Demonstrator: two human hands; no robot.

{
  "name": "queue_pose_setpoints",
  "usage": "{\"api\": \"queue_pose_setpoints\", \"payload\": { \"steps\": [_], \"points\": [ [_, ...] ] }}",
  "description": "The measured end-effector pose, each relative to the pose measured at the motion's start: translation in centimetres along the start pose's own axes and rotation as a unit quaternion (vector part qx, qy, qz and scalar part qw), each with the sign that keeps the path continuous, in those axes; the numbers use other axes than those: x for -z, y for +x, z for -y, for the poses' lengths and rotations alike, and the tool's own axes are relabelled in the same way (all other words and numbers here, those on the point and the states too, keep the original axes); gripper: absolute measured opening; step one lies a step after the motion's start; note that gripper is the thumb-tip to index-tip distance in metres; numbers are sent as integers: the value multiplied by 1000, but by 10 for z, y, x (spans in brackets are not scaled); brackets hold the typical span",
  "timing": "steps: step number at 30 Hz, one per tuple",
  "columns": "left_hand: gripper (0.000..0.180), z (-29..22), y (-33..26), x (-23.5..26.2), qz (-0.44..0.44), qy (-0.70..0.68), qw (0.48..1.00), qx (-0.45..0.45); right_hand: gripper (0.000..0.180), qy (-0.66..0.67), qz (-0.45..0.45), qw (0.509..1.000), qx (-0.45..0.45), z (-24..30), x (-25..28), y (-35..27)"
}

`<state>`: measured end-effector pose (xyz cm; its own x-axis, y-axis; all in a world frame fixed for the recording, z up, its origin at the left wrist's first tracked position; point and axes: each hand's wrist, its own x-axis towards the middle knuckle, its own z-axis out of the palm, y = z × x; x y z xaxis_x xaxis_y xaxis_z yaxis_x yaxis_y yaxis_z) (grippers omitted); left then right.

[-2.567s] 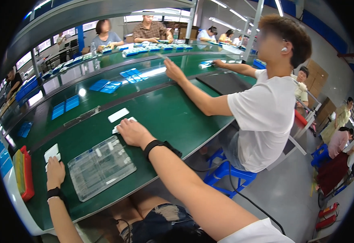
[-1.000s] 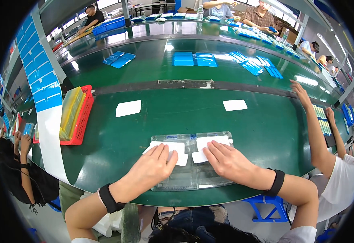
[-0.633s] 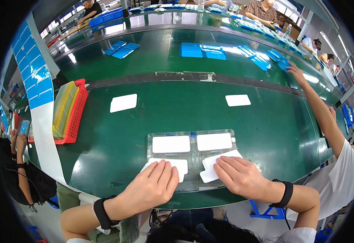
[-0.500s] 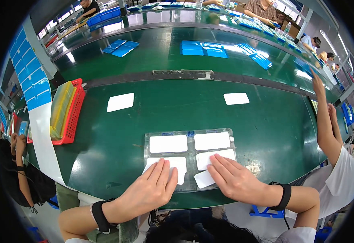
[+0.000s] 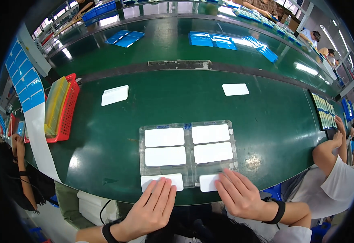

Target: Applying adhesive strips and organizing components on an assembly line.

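A clear plastic tray (image 5: 190, 166) lies before me on the green table. Two white cards sit in its far row, an upper-left one (image 5: 164, 137) and an upper-right one (image 5: 210, 134). Below them rest a middle-left card (image 5: 165, 156) and a middle-right card (image 5: 213, 152). My left hand (image 5: 152, 208) has its straight fingers flat on a lower-left white card (image 5: 148, 181), which overlaps the tray's near edge. The fingertips of my right hand (image 5: 239, 194) touch a lower-right white card (image 5: 207, 183), fingers stretched out. Both thumbs are hidden.
White cards lie farther off, at left (image 5: 115, 96) and right (image 5: 235, 89). A red basket (image 5: 69, 111) holds yellowish sheets. Beyond a dark ledge (image 5: 177, 65) are blue sheets (image 5: 212, 40). Co-workers sit on both sides; a dark tray of strips (image 5: 323, 107) stands at right.
Both hands have drawn back toward me with the nearest cards. The middle cards now lie straight and uncovered. At right, a co-worker's raised arm has come down. The view has shifted slightly.
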<state>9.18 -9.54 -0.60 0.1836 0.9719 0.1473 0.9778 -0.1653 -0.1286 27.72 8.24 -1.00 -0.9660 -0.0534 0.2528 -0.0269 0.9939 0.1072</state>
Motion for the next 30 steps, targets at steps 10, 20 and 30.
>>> {"api": "queue_pose_setpoints", "payload": {
  "steps": [10,20,30],
  "points": [
    [74,-30,11,-27,33,-118,969,212,62,122,66,967,-213,22,-6,18],
    [78,-38,8,-41,3,-106,971,214,39,98,-4,971,-218,-12,-20,30],
    [76,-36,7,-35,54,-107,965,233,38,128,-43,972,-193,-19,-19,41]
  ]
}}
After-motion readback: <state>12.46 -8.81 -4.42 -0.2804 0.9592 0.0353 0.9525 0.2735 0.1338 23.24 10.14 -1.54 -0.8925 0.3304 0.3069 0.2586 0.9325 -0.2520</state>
